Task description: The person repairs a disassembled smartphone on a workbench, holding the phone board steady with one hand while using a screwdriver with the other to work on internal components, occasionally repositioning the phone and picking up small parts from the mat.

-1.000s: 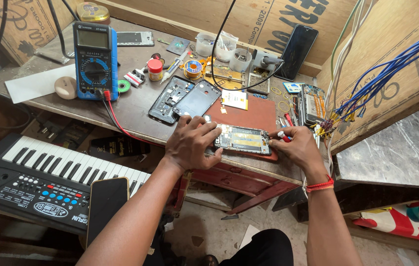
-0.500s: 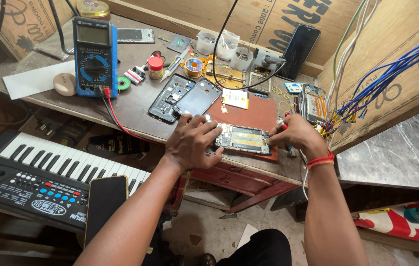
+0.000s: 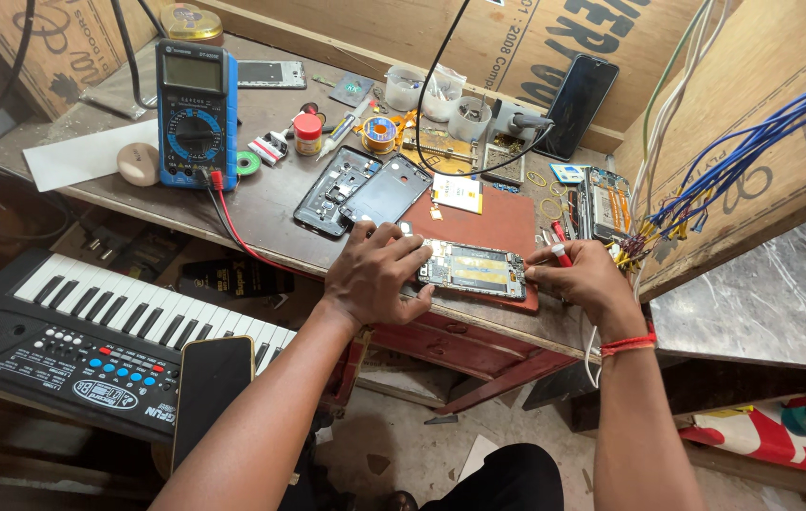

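opened phone [image 3: 472, 270] flat on red mat [image 3: 488, 227] at bench [image 3: 270, 203] front edge | left hand [image 3: 374, 274] spread, pressing its left end to steady it | right hand [image 3: 584, 279] pinched on red-handled tool [image 3: 559, 254] at right end | multimeter [image 3: 196, 114] parked rear-left

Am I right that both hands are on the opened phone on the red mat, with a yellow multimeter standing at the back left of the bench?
Not quite: the head view shows the multimeter is blue, not yellow. The rest holds: the left hand and right hand are on the opened phone on the red mat.
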